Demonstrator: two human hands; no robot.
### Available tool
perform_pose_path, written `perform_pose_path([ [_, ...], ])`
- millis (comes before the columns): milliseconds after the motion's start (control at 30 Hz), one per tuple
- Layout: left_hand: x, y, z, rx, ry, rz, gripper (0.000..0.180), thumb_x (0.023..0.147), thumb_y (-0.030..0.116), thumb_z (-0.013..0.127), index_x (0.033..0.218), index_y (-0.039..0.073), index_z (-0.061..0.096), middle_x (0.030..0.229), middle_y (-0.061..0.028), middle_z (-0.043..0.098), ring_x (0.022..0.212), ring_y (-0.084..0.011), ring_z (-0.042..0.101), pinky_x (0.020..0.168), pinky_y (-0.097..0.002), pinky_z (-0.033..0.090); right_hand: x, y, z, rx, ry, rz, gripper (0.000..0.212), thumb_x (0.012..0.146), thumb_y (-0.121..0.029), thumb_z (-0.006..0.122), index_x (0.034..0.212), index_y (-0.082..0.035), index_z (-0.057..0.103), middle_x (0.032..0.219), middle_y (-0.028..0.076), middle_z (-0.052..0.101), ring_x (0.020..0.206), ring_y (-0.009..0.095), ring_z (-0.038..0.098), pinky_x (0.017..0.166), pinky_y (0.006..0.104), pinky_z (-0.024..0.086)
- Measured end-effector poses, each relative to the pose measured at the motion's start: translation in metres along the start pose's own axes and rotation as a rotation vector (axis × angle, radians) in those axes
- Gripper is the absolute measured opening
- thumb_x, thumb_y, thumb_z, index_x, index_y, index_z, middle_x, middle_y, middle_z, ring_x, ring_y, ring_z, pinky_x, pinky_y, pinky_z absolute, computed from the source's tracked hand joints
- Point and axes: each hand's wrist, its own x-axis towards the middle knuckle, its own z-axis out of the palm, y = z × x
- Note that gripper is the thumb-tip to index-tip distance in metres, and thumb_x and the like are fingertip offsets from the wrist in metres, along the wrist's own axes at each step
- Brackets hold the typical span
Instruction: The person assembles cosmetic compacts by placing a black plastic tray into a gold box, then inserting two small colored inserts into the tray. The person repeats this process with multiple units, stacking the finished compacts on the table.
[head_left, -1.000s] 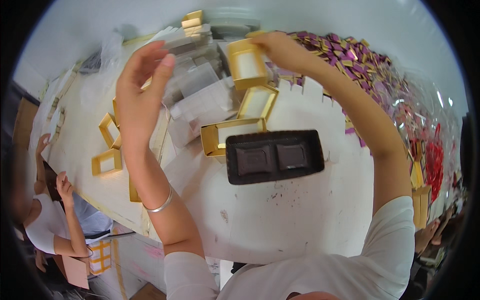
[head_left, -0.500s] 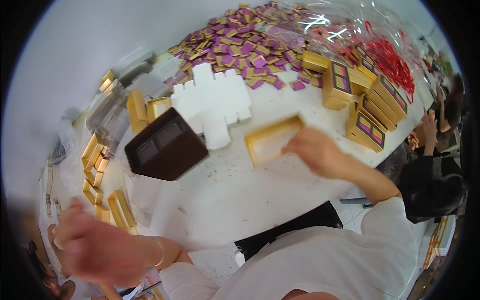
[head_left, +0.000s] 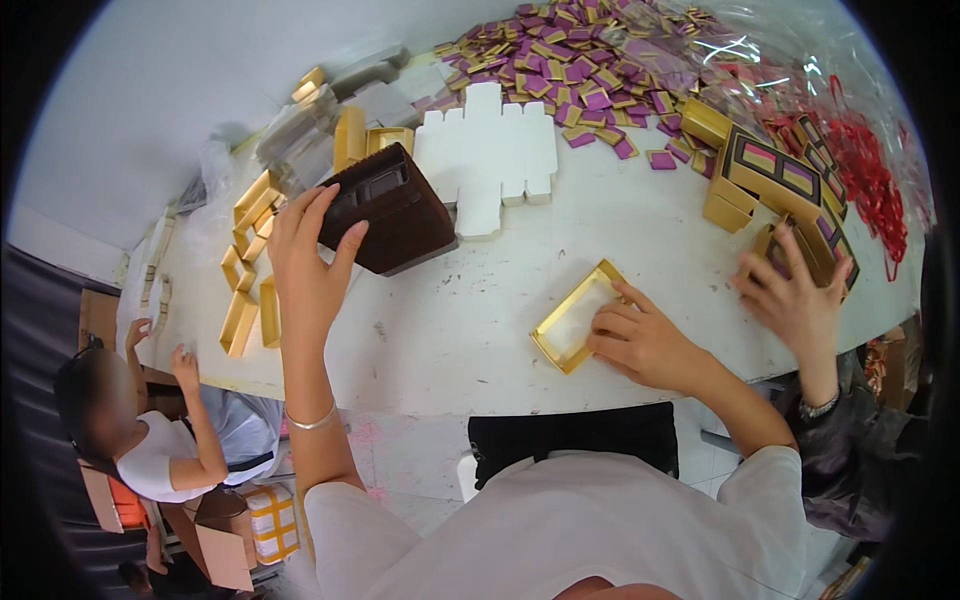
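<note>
A stack of dark brown plastic trays (head_left: 418, 222) stands on the table, left of the middle. My left hand (head_left: 305, 245) is at its near left corner, thumb and fingers spread apart along the top tray's edge; whether they touch it is hard to tell. In my right hand (head_left: 640, 340) is the right side of a shallow gold box tray (head_left: 548, 338), pinched between thumb and fingers. This tray rests tilted on the white tabletop (head_left: 450, 340). Flat white die-cut card blanks (head_left: 490, 150) lie in a pile just beyond the brown stack.
Gold box parts (head_left: 238, 322) stand at the left. Small purple and gold pieces (head_left: 570, 60) are heaped at the back. Finished gold boxes (head_left: 775, 165) stand at the right, near red ribbon (head_left: 868, 180) and clear film. A co-worker's hand (head_left: 800, 300) reaches in there; another person sits far left.
My left hand has swung from the lower left up to the brown tray stack. My right hand keeps the gold tray, now turned and slightly nearer me. A co-worker's hand has come to the boxes.
</note>
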Motion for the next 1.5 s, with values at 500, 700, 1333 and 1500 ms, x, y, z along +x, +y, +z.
perform_pose_path([
  [500,0.024,-0.029,-0.013,-0.421,-0.372,-0.221,0.017,0.066,-0.007,0.072,0.078,-0.002,0.061,0.072,-0.0018,0.052,0.07,-0.0104,0.049,0.067,-0.0228,0.039,0.008,-0.012,0.017,-0.042,0.13,0.005,0.011,0.077,-0.012,0.067,0.082,-0.007,0.059,0.074,0.004,0.051,0.078,0.019,0.054,0.102,0.0455,0.035],
  [700,0.031,-0.039,-0.032,-0.518,-0.225,-0.306,0.013,0.078,0.005,0.071,0.086,0.0,0.061,0.085,0.0001,0.059,0.08,-0.0092,0.051,0.076,-0.0223,0.041,0.006,-0.015,-0.005,0.008,0.229,0.053,0.044,0.075,-0.022,0.072,0.112,-0.004,0.056,0.118,0.016,0.05,0.109,0.031,0.05,0.101,0.0472,0.036],
  [1333,-0.045,0.103,0.057,-0.778,-0.631,-0.203,0.07,0.066,0.04,0.079,0.122,0.011,0.049,0.114,-0.0056,0.054,0.097,-0.0215,0.054,0.079,-0.032,0.045,-0.008,0.015,-0.056,0.007,0.262,0.111,0.042,0.065,-0.021,0.077,0.104,-0.013,0.065,0.105,0.012,0.053,0.086,0.027,0.052,0.076,0.0373,0.043],
  [1500,-0.064,0.106,0.047,-0.635,-0.815,-0.044,0.079,0.066,0.035,0.079,0.131,0.01,0.042,0.122,-0.0107,0.049,0.106,-0.0304,0.055,0.085,-0.0375,0.047,-0.007,0.025,-0.049,-0.049,0.059,0.078,0.047,0.063,-0.018,0.079,0.106,-0.01,0.065,0.108,0.013,0.052,0.087,0.028,0.051,0.075,0.0346,0.044],
])
